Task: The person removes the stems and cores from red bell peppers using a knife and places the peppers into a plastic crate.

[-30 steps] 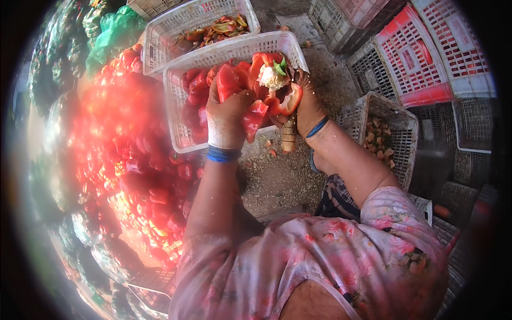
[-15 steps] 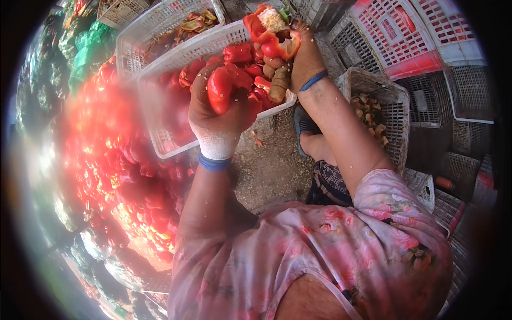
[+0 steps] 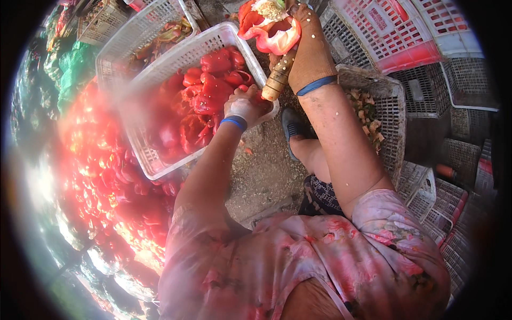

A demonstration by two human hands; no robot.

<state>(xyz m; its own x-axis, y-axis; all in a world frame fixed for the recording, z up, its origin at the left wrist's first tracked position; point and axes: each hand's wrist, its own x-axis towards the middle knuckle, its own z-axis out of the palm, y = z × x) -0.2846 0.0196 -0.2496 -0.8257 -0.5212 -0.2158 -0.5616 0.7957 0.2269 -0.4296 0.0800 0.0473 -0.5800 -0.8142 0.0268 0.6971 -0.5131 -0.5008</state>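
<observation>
My right hand is raised at the top of the view. It grips a knife with a wooden handle and a cut-open red pepper whose pale seed core shows. My left hand, wrapped in white with a blue band at the wrist, rests at the near corner of a white plastic crate. The crate is filled with red pepper pieces. Some red bits lie right at the left fingers, and whether the hand grips one is hidden.
A big heap of red peppers lies at my left. A second white crate with scraps sits behind the first. A grey crate of trimmings stands right of my foot. Pink and white crates are stacked at the back right.
My left hand, which held a red pepper up, has dropped to the crate's near corner. The right hand stays raised with the knife and cut pepper.
</observation>
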